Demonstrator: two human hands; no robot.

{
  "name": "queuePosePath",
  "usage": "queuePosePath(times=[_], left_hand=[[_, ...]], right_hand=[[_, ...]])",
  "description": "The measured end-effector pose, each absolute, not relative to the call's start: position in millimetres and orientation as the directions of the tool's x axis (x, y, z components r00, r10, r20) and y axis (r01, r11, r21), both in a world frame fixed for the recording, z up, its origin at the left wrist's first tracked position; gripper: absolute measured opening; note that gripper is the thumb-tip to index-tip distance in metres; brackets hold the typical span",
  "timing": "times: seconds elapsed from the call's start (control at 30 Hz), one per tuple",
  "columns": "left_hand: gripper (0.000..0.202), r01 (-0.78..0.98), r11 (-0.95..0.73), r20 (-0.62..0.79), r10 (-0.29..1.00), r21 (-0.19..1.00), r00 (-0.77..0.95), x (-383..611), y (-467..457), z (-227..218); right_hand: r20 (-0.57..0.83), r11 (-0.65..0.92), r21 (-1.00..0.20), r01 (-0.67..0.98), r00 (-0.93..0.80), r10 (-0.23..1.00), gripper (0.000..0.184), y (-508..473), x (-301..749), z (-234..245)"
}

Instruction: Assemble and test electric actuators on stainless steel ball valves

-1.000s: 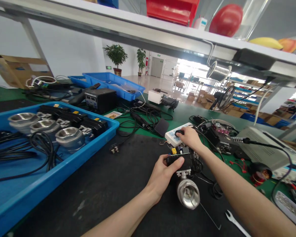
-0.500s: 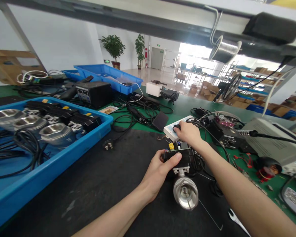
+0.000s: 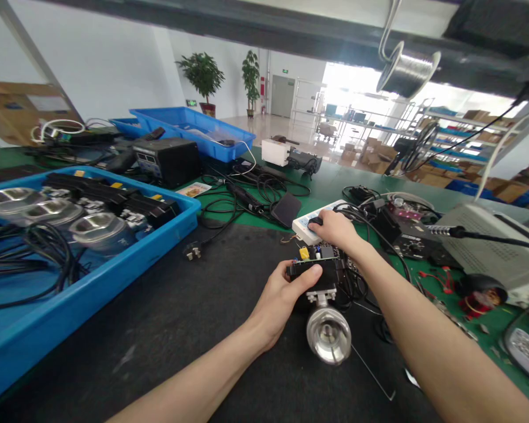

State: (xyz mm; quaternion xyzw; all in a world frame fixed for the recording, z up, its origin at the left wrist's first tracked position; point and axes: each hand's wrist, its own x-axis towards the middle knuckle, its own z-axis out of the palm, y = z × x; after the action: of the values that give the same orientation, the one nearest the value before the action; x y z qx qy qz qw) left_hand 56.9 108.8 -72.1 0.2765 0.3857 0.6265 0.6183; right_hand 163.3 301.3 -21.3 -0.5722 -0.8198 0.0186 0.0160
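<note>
My left hand (image 3: 280,296) is closed around the black housing of a motorised valve (image 3: 329,336), thumb on the near side. The housing's top is off, showing a circuit board (image 3: 320,256) with a yellow part and other components. Below it, the round metal valve body faces me with its bore open. Farther forward, my right hand (image 3: 338,228) grips a black plug (image 3: 316,221) at a white power strip (image 3: 304,230). My fingers partly cover the plug, and I cannot tell how deep it sits. Black cables (image 3: 357,282) lie behind the valve.
At left stands a blue tray (image 3: 158,252) with metal valve bodies, black housings and cables. A loose plug (image 3: 193,252) lies on the black mat (image 3: 171,317). A hex key (image 3: 372,373) rests right of the valve. A soldering station (image 3: 408,238) and a grey instrument (image 3: 489,252) stand at right.
The view has shifted slightly. My left hand still holds the valve and my right hand still grips the plug at the strip. My right forearm now covers more of the wrench at lower right.
</note>
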Motion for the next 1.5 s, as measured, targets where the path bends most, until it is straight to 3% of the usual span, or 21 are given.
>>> queuePosePath(times=[0.27, 0.67, 1.5], left_hand=[[0.055, -0.564, 0.050, -0.115, 0.990, 0.824, -0.080, 58.3, 109.1, -69.6], [0.041, -0.558, 0.044, -0.067, 0.998, 0.829, -0.020, 61.1, 110.0, -66.8], [0.045, -0.543, 0.051, -0.097, 0.994, 0.838, -0.057, 61.1, 110.1, -67.6]], right_hand=[[0.006, 0.327, -0.054, 0.944, -0.327, 0.945, 0.045, 294.4, 162.7, -19.3], [0.006, 0.300, -0.062, 0.952, -0.300, 0.954, 0.045, 292.6, 161.2, -18.1], [0.004, 0.292, -0.078, 0.953, -0.292, 0.956, 0.045, 294.4, 161.2, -19.0]])
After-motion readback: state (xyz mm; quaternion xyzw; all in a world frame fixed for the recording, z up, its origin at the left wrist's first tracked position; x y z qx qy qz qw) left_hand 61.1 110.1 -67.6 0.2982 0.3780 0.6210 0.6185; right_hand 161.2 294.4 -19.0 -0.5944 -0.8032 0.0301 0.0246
